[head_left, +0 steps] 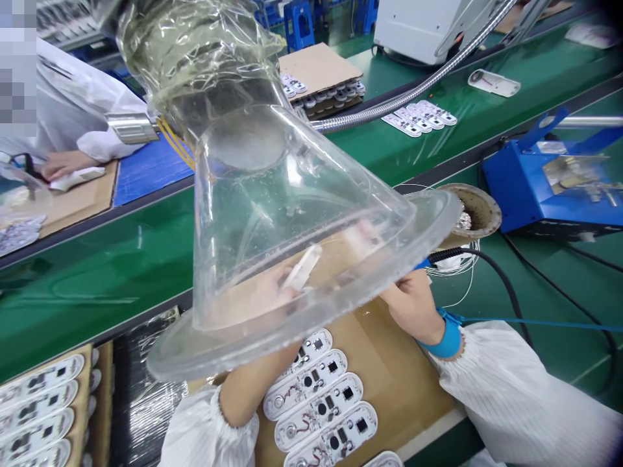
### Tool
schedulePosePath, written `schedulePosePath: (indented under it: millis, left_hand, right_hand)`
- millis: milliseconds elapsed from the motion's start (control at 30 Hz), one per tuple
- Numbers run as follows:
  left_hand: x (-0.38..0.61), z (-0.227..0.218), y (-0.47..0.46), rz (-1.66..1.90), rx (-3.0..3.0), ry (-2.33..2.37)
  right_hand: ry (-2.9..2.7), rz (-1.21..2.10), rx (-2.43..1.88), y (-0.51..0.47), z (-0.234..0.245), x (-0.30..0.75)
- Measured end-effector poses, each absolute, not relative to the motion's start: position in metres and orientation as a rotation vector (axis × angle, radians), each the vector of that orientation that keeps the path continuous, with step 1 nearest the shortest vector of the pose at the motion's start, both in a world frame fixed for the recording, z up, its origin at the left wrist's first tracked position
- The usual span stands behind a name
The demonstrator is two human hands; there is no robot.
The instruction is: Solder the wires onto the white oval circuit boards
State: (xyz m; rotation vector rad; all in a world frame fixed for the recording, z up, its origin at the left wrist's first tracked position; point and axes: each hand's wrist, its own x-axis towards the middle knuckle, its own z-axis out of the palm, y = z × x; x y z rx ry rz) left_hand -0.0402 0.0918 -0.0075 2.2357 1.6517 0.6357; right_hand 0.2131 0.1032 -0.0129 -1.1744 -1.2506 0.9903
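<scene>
Through the clear plastic fume hood [292, 194] I see my left hand [267, 295], its fingers closed on a white housing [305, 264] tilted up on its edge. My right hand [409, 301], wearing a blue wrist strap [450, 334], is wrapped round a soldering iron [424, 263] with a blue end and a black cable. Its tip is hidden or blurred behind the hood's rim. Below the hood, several white oval housings with circuit boards [321, 410] lie in a row on brown cardboard [384, 376].
A blue soldering stand [545, 185] and a round pot [479, 211] with metal wool stand at right. Stacked trays of housings [39, 408] are at left. A conveyor [121, 272] runs across, carrying more housings [421, 117]. A co-worker's hand [68, 162] is at far left.
</scene>
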Motion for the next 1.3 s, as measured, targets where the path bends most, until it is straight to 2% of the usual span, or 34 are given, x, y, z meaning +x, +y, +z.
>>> schedulePosePath:
  millis: [1300]
  left_hand:
    - [-0.0383, -0.0070, 0.0890, 0.652, 2.249, 1.621]
  right_hand:
    - [-1.192, 0.958, -1.120, 0.1057, -0.0063, 0.2108]
